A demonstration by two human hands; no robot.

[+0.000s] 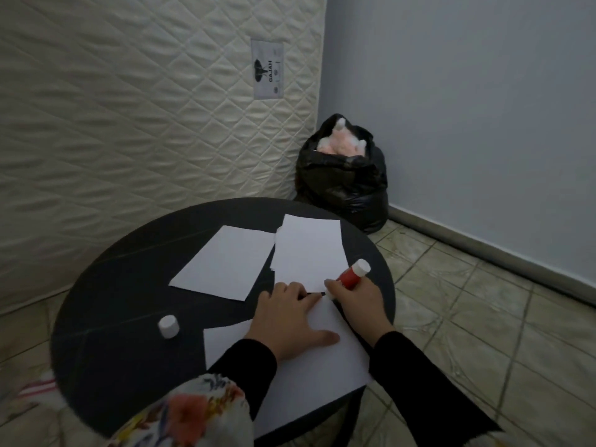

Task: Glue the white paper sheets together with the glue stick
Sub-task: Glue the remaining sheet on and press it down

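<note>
On the round black table [106,304] a white paper sheet [309,369] lies nearest to me. My left hand [290,321] presses flat on it with spread fingers. My right hand [358,301] grips a red glue stick [351,275], whose tip touches the sheet's far right corner. The stick's white end points up and to the right. A second white sheet [222,264] lies farther back at the middle, and a small stack of sheets [309,250] lies to its right. The white cap [168,325] of the glue stick stands on the table at the left.
A quilted mattress [145,108] leans upright behind the table. A black plastic bag [345,179] with pink and white stuff stands in the corner by the blue wall. Tiled floor [483,317] lies to the right. Patterned cloth [180,411] covers the near bottom left.
</note>
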